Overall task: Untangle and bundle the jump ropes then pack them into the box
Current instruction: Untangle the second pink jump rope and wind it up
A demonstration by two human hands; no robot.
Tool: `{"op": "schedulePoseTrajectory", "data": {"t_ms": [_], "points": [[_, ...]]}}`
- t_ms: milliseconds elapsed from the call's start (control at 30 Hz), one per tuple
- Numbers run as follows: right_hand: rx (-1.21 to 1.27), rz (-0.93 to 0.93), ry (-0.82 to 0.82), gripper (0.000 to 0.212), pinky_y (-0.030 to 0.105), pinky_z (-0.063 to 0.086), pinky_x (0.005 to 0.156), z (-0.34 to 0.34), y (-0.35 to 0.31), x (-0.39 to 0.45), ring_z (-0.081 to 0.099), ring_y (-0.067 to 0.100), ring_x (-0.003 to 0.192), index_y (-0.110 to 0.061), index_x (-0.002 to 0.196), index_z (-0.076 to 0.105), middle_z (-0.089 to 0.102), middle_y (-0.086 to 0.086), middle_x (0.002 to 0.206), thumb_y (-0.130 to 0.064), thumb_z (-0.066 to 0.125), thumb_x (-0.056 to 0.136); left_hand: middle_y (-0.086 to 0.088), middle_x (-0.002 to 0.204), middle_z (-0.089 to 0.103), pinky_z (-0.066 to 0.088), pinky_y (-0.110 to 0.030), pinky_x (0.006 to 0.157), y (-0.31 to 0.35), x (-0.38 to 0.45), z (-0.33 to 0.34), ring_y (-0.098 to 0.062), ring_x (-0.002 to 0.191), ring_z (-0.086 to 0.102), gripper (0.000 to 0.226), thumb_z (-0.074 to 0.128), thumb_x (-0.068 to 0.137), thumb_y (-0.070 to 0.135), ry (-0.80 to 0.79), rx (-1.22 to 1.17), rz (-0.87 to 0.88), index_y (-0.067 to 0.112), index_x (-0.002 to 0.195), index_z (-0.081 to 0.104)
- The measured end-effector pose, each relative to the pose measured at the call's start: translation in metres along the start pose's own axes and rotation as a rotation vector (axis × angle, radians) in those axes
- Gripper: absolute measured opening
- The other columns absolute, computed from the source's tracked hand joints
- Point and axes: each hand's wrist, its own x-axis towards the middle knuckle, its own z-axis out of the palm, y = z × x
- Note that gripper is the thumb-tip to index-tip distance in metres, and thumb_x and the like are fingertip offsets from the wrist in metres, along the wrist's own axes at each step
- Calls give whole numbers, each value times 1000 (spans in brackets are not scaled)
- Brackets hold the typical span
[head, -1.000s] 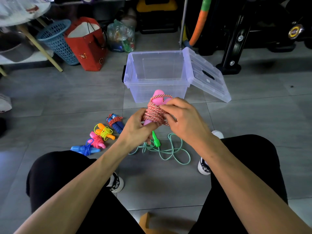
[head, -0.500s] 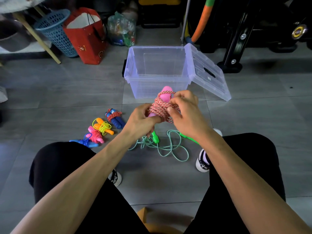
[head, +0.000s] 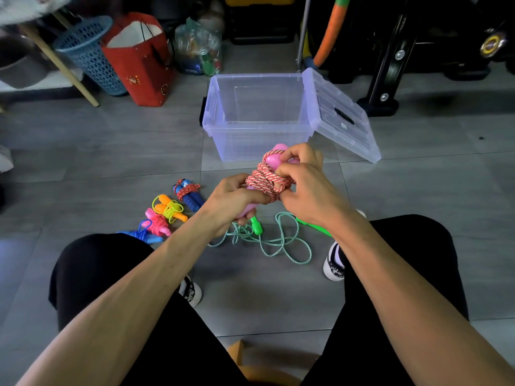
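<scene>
Head view: the pink-handled jump rope [head: 268,178], wound in red-and-white cord, sits between both hands above the floor, before the clear box [head: 257,118]; the left hand [head: 231,200] grips its lower handles; the right hand [head: 302,181] pinches the cord near its top.

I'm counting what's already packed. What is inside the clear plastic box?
Nothing shows inside the clear box: its bare floor is visible through the walls. The near lower corner is covered by the pink-handled rope bundle and right hand.
</scene>
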Motion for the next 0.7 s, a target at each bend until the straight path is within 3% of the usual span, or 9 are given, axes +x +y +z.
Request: {"op": "schedulePoseTrajectory", "data": {"t_ms": [133,233,333,400,467,533,567,633,700], "points": [[96,-5,41,18,20,32,103,-2,2,-1,35,21,120,-7,89,69,44,5,128,6,60,80,-4,58,56,26,-18,36,5,-5,3,-16,45,41,12,62,83,-4,-71,-57,-18,4,89,55],[176,-32,55,20,23,30,110,-3,2,-1,34,20,127,-9,93,67,39,3,137,2,56,81,-3,63,61,25,-18,38,9,-7,0,-16,47,40,12,60,85,-3,-110,-105,-19,4,93,54],[189,-70,132,35,11,28,105,0,-1,-4,34,20,132,-12,106,63,32,2,140,3,55,75,-12,74,58,26,-20,40,12,-3,-5,-18,48,42,21,62,84,-2,-9,-91,66,8,100,54],[195,-73,220,46,3,26,98,2,-5,-4,37,18,128,-11,115,59,36,6,136,7,57,72,-9,70,54,30,-23,42,10,0,-6,-20,50,43,21,66,83,4,101,-18,138,14,96,53],[263,-15,370,45,10,34,97,1,-8,-2,46,11,115,-10,115,58,47,5,122,3,58,72,2,69,58,38,-27,48,7,0,-7,-18,54,49,22,71,81,17,253,168,246,22,90,52],[353,124,470,18,17,44,80,0,-11,1,55,4,86,-11,95,64,60,-3,96,-11,62,77,7,78,63,42,-18,55,5,-1,-8,-12,63,56,23,72,80,21,379,311,343,23,93,52],[409,206,426,8,19,43,69,0,-12,3,54,3,70,-11,81,64,62,-7,78,-19,65,81,9,81,63,40,-13,55,6,-3,-8,-7,67,57,24,71,81,19,419,327,373,22,96,52],[507,346,268,35,27,42,59,5,-14,5,51,6,55,-7,65,62,59,-1,57,-35,69,85,11,82,63,41,-12,56,5,-6,-6,-5,71,58,25,69,82,18,462,329,409,19,100,52],[601,402,195,39,29,45,60,10,-20,5,56,12,56,-5,67,65,64,8,61,-40,71,85,6,81,63,42,-19,58,3,-7,-3,-11,71,58,27,69,83,19,458,360,436,17,103,51]]}}
